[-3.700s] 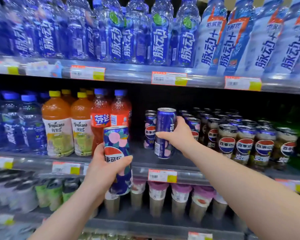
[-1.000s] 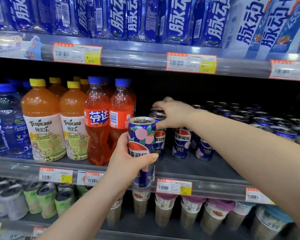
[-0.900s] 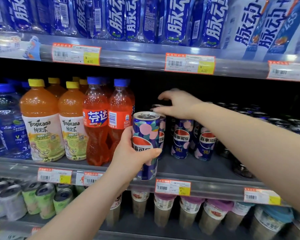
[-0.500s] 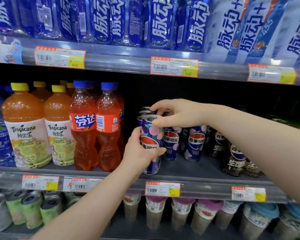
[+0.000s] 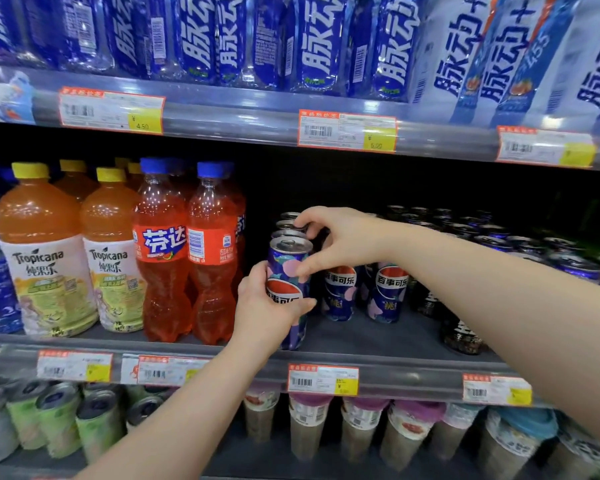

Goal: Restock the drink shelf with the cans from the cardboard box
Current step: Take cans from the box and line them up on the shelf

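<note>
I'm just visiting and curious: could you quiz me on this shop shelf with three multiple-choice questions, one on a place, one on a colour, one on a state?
1. Where is the can that the left hand holds?
A) at the front of the middle shelf, right of the orange soda bottles
B) on the top shelf
C) among the cups below
2. What colour are the caps of the Tropicana bottles?
A) blue
B) yellow
C) green
3. How does that can stand?
A) on its side
B) crushed flat
C) upright, tab closed
Answers: A, its base is at the shelf's front beside the soda; B, yellow caps top the juice; C, its lid faces up, tab flat.
</note>
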Motion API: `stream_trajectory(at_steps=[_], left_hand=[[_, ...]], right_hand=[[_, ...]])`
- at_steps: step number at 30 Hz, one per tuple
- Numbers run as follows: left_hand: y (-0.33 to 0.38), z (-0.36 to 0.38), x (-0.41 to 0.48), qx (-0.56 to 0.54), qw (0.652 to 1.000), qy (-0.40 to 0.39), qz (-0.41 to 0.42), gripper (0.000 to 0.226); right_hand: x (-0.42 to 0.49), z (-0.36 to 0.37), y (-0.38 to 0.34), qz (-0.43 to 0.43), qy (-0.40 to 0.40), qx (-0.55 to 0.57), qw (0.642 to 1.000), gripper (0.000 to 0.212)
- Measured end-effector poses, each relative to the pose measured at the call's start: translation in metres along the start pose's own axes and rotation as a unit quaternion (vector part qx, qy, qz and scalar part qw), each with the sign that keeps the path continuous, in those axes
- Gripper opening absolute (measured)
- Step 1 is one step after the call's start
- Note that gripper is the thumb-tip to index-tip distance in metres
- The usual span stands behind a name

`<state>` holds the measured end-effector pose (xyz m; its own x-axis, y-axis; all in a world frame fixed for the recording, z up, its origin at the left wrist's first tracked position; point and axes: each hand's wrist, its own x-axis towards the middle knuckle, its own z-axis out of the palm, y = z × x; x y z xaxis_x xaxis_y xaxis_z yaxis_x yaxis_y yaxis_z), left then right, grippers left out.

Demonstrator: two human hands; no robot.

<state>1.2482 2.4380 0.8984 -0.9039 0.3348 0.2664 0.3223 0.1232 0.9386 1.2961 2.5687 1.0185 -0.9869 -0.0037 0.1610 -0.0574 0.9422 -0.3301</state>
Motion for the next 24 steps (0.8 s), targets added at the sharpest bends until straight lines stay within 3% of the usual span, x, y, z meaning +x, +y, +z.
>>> stream_trajectory(at_steps=[10,16,24], left_hand=[[-0.016,0.002,0.005,0.014,1.000,-0.002,-0.002,0.087],[-0.025,-0.001,-0.004,0.018,0.999,-0.039,-0.006,0.095],[-0.028,0.000,-0.002,0.026,0.999,-0.036,-0.005,0.103]], right_hand=[[-0.007,-0.010,0.018,0.059,0.026,-0.023,0.998,0.063],[-0.011,-0.015,0.030,0.099,0.052,-0.020,0.994,0.042],[-0.022,-0.017,0.039,0.113,0.062,-0.047,0.990,0.043]])
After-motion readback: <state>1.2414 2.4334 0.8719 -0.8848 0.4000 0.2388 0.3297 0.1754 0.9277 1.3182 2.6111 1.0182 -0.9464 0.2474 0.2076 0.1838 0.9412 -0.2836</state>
